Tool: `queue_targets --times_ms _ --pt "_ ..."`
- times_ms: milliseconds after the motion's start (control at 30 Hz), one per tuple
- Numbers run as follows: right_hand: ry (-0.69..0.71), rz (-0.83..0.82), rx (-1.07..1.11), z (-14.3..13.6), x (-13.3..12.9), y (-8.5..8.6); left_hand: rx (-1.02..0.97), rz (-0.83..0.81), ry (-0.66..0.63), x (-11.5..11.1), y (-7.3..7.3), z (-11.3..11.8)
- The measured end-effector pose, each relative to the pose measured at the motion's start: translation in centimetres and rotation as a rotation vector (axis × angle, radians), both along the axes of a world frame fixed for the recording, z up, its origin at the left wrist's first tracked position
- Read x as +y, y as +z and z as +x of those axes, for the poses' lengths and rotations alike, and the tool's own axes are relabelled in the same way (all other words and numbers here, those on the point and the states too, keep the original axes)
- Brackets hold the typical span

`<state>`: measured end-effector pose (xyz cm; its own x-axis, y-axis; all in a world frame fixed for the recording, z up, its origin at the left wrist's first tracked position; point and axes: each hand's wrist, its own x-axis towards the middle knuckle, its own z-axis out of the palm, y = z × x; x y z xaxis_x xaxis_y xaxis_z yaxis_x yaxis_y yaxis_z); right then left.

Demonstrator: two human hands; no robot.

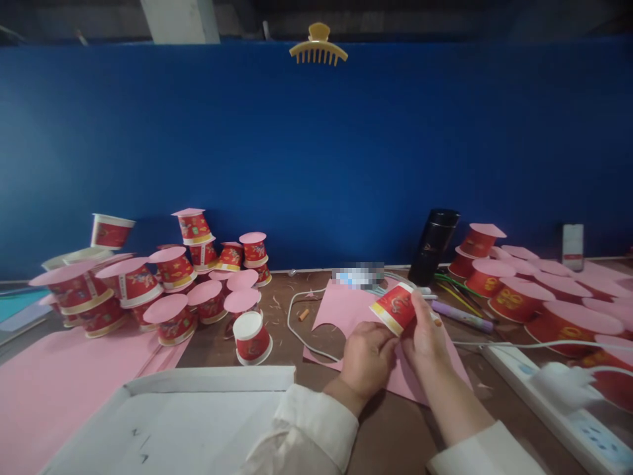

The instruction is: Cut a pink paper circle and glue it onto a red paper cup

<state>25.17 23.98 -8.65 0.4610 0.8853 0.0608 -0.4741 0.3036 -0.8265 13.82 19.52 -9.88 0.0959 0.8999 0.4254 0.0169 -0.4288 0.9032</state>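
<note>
A red paper cup (395, 307) with a gold band and a dragon print is held tilted over the pink paper. My right hand (426, 333) is closed around its right side, thumb and fingers along the wall. My left hand (366, 359) has its fingers curled at the cup's lower edge; its fingertips are partly hidden. Under both hands lies a pink paper sheet (339, 305) with rounded cut-outs. Left of them, an upside-down red cup (252, 338) with a bare white base stands on the brown table (277, 316).
Red cups topped with pink discs (168, 310) are stacked on the left; several more (529, 297) crowd the right. A white box lid (212, 422) lies front left, a power strip (558, 396) front right. A black bottle (432, 244), purple marker (462, 316) and white cable (293, 316) are nearby.
</note>
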Motion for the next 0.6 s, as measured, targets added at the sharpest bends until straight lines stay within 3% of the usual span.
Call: queue_targets --times_ms 133,300,467,600 --pt "0.022 -0.093 0.086 0.2 0.2 0.2 -0.080 -0.200 -0.077 0.0 0.3 0.0" --pt "0.036 -0.100 0.149 0.3 0.1 0.6 -0.407 -0.519 -0.373 0.6 0.6 -0.4" --pt "0.005 -0.052 0.154 -0.2 -0.4 0.7 -0.835 -0.692 -0.419 1.2 0.8 -0.7" --pt "0.027 -0.014 0.146 -0.5 -0.8 0.9 -0.961 -0.808 -0.447 1.4 1.3 -0.8"
